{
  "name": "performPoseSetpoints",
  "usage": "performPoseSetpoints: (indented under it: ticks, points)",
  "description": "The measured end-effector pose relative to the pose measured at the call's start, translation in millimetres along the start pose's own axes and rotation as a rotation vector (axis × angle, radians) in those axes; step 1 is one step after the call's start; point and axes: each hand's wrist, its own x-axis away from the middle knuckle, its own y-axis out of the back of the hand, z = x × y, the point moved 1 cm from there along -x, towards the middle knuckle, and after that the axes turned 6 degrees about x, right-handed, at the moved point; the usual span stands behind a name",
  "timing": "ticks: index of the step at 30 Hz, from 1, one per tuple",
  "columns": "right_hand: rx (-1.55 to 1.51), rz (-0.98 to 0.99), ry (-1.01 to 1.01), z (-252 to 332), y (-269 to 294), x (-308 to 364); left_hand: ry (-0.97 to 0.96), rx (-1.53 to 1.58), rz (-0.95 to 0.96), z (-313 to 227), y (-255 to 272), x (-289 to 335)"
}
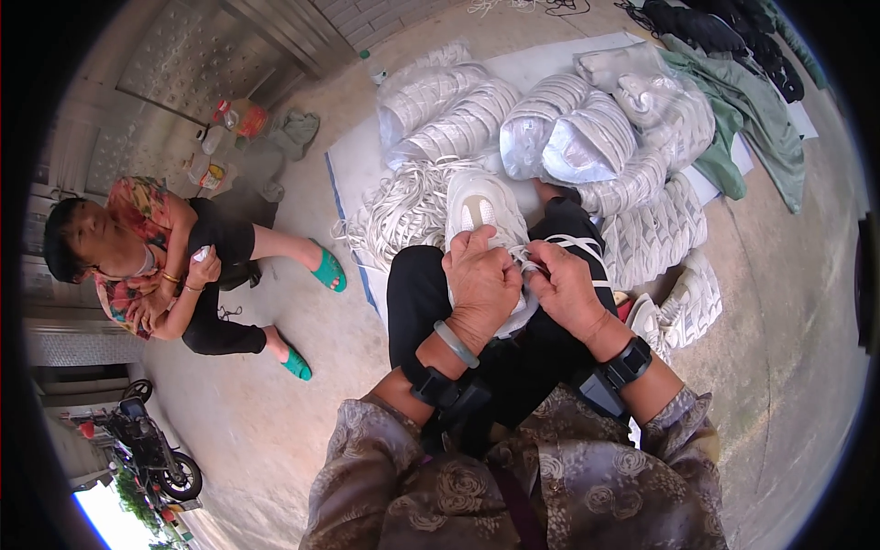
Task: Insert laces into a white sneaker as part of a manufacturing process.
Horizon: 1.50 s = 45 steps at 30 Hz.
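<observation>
A white shoe upper (475,194) rests across my lap, its toe pointing away from me. My left hand (480,280) is closed on its lacing area, fingers bent over the tongue. Just to the right, my right hand (570,291) pinches a white shoelace (579,244) close to the eyelets, and a loop of it trails over my right knee. The exact fingertip grip is partly hidden behind the knuckles. Beyond my left knee lies a heap of loose white shoelaces (408,213).
Plastic-wrapped stacks of white shoe uppers (463,119) lie on a pale sheet (344,170). More unwrapped uppers (692,302) are at my right, near a green cloth (770,151). A seated person (156,247) in green slippers is at the left; a motorcycle (151,449) stands behind.
</observation>
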Motion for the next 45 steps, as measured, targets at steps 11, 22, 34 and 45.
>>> performPoseSetpoints:
  ticks: [11, 22, 34, 45]
  points:
    - [-0.118, 0.082, -0.013, -6, 1, -4, -0.126, -0.102, -0.073, -13, -2, 0]
    - [-0.129, 0.007, -0.158, -3, -3, 20, -0.190, -0.261, 0.074, 24, 68, 39]
    - [-0.094, 0.031, -0.139, 7, -5, 17, 1.148, -0.936, 0.219, 242, 215, 249]
    - [0.059, 0.156, -0.094, 19, -2, -15, 0.026, 0.078, -0.036, 112, 87, 63]
